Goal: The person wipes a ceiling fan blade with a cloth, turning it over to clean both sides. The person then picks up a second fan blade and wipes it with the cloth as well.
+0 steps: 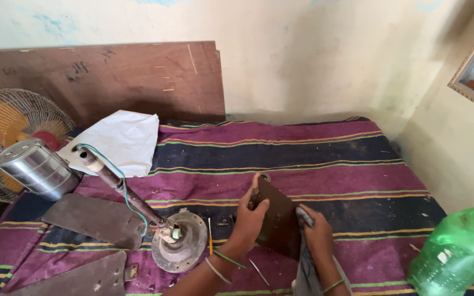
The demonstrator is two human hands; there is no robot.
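Left hand (249, 215) grips upper edge of brown fan blade (277, 222), held tilted above striped bed (330, 181). Right hand (315, 233) closed on grey rag (304, 216), pressed to blade face. Risk: blade slipping under push, sharp edge nicking fingers. Left of hands: motor hub (181, 241), rod (122, 192), loose blades (94, 219). Far left: table fan (6, 131).

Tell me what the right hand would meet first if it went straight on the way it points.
The right hand, bunching a grey cloth, points up and left at the brown fan blade that the left hand holds. It would probably press into that blade at once; depth is unclear.
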